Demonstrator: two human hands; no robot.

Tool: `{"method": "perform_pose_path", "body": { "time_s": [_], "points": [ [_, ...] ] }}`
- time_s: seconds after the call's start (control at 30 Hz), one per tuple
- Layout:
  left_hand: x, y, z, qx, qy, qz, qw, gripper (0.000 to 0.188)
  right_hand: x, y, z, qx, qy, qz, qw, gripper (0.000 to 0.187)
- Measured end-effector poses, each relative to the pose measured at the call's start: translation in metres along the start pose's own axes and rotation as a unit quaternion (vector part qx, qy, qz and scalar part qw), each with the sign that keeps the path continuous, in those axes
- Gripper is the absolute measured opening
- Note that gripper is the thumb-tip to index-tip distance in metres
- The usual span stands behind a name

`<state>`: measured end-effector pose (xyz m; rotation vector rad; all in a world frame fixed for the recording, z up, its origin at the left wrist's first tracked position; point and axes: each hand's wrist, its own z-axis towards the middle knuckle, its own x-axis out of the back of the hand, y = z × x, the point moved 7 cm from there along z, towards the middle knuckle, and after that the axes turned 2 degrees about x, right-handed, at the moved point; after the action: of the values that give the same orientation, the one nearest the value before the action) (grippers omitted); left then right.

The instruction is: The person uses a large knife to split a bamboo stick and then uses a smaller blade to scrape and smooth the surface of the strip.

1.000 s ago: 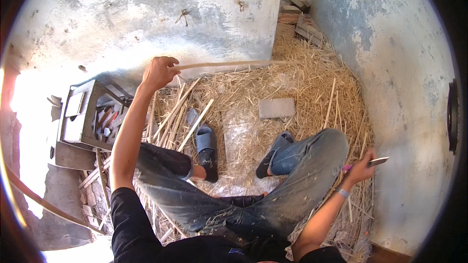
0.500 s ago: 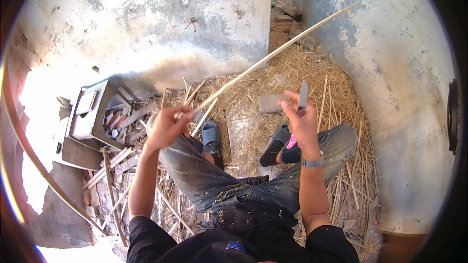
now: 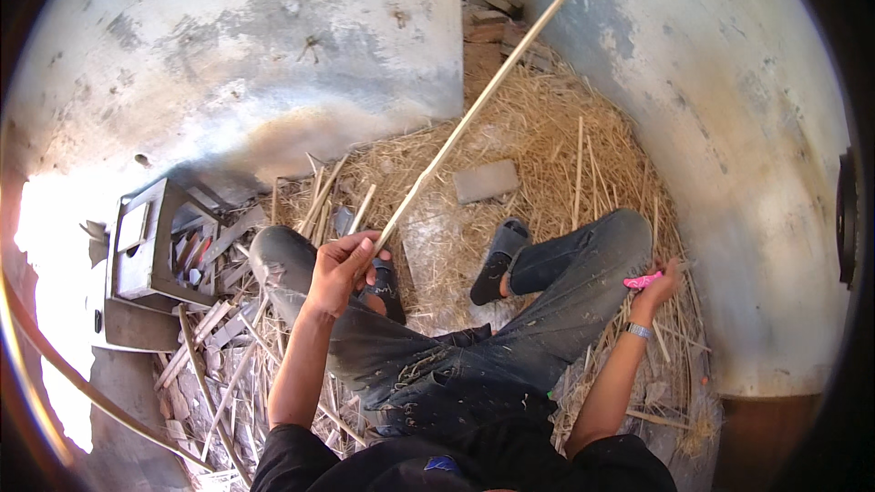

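Note:
My left hand (image 3: 337,281) pinches the lower end of a long, pale bamboo-like strip (image 3: 469,118) between thumb and fingers, above my left knee. From there the strip slants up to the far right, past the straw and in front of the wall. My right hand (image 3: 665,292) is out beside my right knee, closed round a knife. Only the bright pink end of the knife's handle (image 3: 643,281) shows clearly; the blade is not distinct now, though the earlier view shows it as short and grey.
A grey block (image 3: 486,182) lies on straw (image 3: 547,128) beyond my feet. At left stands a wooden stool-like frame (image 3: 137,264) with tools or scraps inside, above loose wood strips (image 3: 196,342). A curved strip (image 3: 100,389) crosses the left edge. Walls (image 3: 747,173) rise ahead and at right.
My right hand has swung right and nearer me with the knife, out beside the knee. My left hand has moved slightly right and nearer, and the strip now slants more steeply.

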<state>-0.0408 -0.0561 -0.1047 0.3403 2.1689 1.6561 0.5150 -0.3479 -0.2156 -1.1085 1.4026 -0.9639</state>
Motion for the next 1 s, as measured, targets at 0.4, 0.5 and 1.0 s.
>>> {"method": "perform_pose_path", "body": {
  "time_s": [0.4, 0.5, 1.0],
  "points": [
    [-0.017, -0.029, 0.038, 0.000, 0.007, -0.001, 1.000, 0.043, 0.193, 0.241, -0.037, -0.092, -0.131, -0.561, 0.812, 0.052],
    [-0.027, -0.016, 0.033, 0.039, -0.082, -0.006, 0.996, 0.054, 0.246, 0.238, -0.039, -0.018, -0.044, -0.792, 0.609, 0.064],
    [0.028, -0.035, 0.034, 0.032, 0.043, 0.036, 0.998, 0.051, 0.364, 0.252, -0.099, -0.153, 0.143, -0.762, 0.613, 0.099]
  ]
}}
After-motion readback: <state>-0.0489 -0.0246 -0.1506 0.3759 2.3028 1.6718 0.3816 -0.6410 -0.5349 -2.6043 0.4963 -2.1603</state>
